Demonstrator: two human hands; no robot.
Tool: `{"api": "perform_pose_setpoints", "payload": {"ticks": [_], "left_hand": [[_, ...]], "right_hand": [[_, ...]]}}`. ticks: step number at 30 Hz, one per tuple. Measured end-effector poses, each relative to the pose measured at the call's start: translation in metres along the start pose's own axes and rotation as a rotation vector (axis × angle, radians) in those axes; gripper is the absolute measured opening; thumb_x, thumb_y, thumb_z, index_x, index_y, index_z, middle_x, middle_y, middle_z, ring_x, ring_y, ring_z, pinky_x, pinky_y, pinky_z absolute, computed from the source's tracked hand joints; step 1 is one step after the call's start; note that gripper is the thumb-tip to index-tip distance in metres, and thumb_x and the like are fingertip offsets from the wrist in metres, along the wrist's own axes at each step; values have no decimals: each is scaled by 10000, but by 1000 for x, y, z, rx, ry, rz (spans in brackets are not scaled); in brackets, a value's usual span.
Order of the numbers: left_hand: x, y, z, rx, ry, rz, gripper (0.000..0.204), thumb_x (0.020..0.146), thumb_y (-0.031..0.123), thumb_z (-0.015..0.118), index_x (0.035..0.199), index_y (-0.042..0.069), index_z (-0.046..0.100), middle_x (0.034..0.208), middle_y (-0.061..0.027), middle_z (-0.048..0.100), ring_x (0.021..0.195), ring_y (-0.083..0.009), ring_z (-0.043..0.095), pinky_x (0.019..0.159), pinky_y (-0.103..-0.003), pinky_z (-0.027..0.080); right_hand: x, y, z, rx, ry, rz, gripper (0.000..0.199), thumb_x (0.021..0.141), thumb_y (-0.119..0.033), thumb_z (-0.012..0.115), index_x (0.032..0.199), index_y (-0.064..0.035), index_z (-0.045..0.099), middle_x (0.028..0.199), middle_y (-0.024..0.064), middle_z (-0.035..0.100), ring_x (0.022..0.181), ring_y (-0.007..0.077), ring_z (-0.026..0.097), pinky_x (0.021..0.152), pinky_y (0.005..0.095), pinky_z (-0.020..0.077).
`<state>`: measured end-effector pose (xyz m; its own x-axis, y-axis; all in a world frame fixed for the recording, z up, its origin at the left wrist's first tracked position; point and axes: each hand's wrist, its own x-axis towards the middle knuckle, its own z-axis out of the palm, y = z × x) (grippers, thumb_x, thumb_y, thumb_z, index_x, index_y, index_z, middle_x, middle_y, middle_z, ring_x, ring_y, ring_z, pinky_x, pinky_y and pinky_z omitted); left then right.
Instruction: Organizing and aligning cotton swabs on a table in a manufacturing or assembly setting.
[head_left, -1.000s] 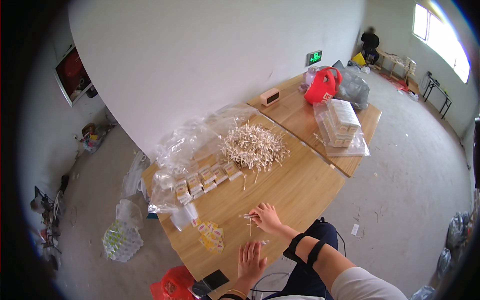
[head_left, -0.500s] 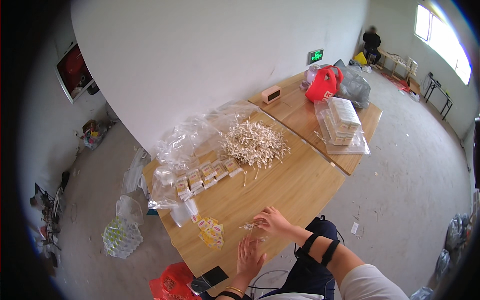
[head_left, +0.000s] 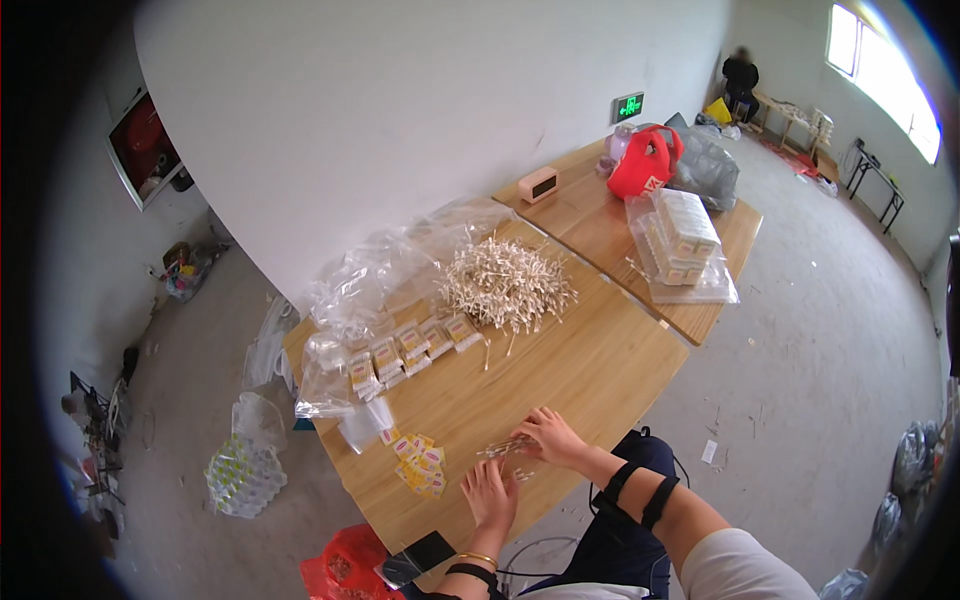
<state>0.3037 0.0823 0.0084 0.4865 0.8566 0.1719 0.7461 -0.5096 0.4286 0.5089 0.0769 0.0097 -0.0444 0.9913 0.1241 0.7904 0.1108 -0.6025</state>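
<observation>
A small bunch of cotton swabs (head_left: 500,448) lies low over the near part of the wooden table. My right hand (head_left: 553,438) has its fingers curled round the right end of this bunch. Just below its left end is my left hand (head_left: 489,496), palm down with fingers stretched out and slightly apart, the tips close to the swabs. A few loose swabs (head_left: 522,475) lie between the two hands. Left of my left hand, yellow and white printed cards (head_left: 420,465) are spread in a loose heap. Farther back rises a large pile of cotton swabs (head_left: 508,285).
Filled small packs (head_left: 410,345) stand in a row beside clear plastic bags (head_left: 375,280). A dark phone (head_left: 420,558) lies at the near left table edge, by a red bag (head_left: 350,568). Wrapped stacks (head_left: 683,240), a red bag (head_left: 643,165) and a clock (head_left: 538,185) occupy the second table.
My left hand has shifted slightly left and up, toward the left end of the bunch. Loose swabs now show beside its fingers. My right hand stays nearly in place.
</observation>
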Motion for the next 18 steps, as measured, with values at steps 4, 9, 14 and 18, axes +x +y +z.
{"api": "perform_pose_setpoints", "payload": {"ticks": [4, 9, 14, 18], "left_hand": [[14, -6, 9, -17, 48, -106, 257, 795, 210, 700, 1030, 141, 623, 1012, -69, 611, 1008, -307, 568, 889, -477, 388], [20, -21, 10, -106, 89, -222, 90, 781, 189, 716, 857, 166, 676, 930, -34, 632, 967, -264, 586, 895, -462, 386], [10, -33, 2, -18, 54, -163, 76, 786, 208, 720, 834, 164, 680, 955, -22, 644, 965, -269, 580, 916, -475, 382], [-3, -34, 3, -75, -29, 25, 188, 807, 267, 726, 945, 148, 680, 1082, -47, 634, 1017, -301, 556, 929, -499, 380]], "right_hand": [[-1, 2, 0, 23, 40, -11, 357, 775, -184, 754, 1121, -176, 667, 1141, 91, 575, 1135, 327, 511, 972, 440, 432], [1, 0, 0, 45, 33, 3, 336, 771, -173, 748, 1098, -180, 674, 1129, 87, 578, 1125, 330, 515, 969, 440, 431], [3, 0, -1, 91, 50, 24, 275, 777, -175, 743, 1047, -195, 691, 1092, 78, 590, 1116, 315, 520, 959, 437, 425], [3, -1, 3, 104, 56, 45, 246, 780, -174, 741, 1020, -196, 696, 1076, 70, 594, 1109, 306, 522, 951, 428, 422]]}}
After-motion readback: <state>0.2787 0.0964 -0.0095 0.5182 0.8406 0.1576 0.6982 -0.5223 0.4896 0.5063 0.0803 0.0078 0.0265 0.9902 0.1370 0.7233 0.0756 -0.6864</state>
